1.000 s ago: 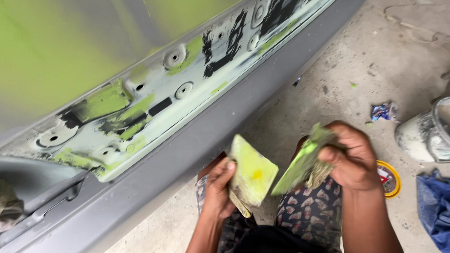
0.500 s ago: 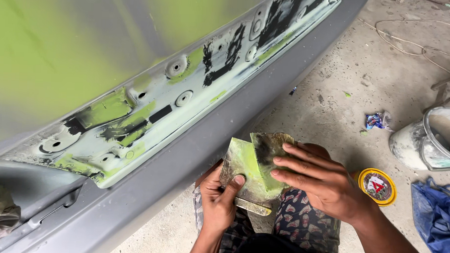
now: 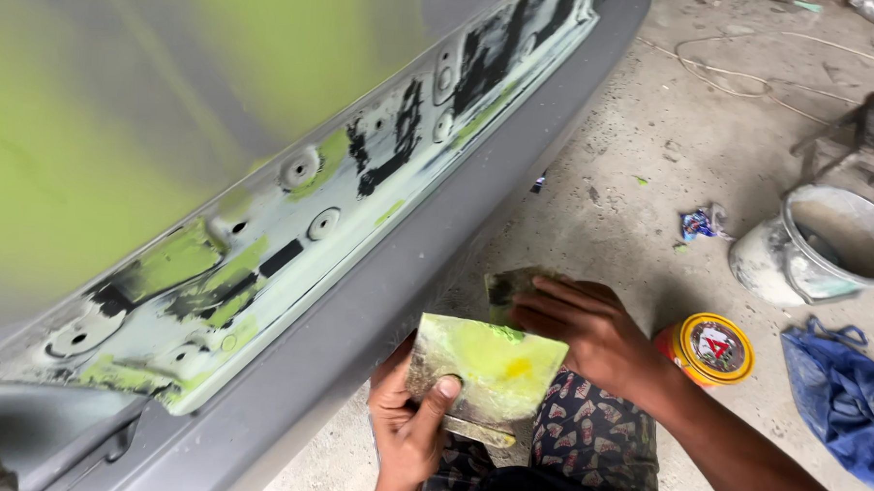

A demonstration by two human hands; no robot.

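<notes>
— What have your hands got?

— My left hand (image 3: 413,424) grips a flat, rectangular mixing board smeared with yellow-green putty (image 3: 491,368) — thumb pressed on its face, fingers closed behind it. Under its lower edge a second thin plate edge (image 3: 474,432) shows. My right hand (image 3: 589,328) lies with fingers stretched flat over a smaller putty-stained spreader blade (image 3: 509,284), pressing it at the board's top edge; whether the fingers curl round it I cannot tell.

— And where is the board?

— Above my lap, over the dark patterned cloth of my trousers (image 3: 595,440), just beside the grey lower sill of the car body (image 3: 377,301).

— What lies about it?

— Above the sill runs a pale panel with round holes, black patches and green filler (image 3: 263,239), and higher up the bodywork is sprayed yellow-green (image 3: 122,99). To my right, on the dusty concrete floor (image 3: 633,165), stands a small round tin with a yellow and red lid (image 3: 712,348), near a crumpled blue cloth (image 3: 843,395) and a dirty white bucket (image 3: 820,244). A thin cord (image 3: 743,67) loops further off.
</notes>
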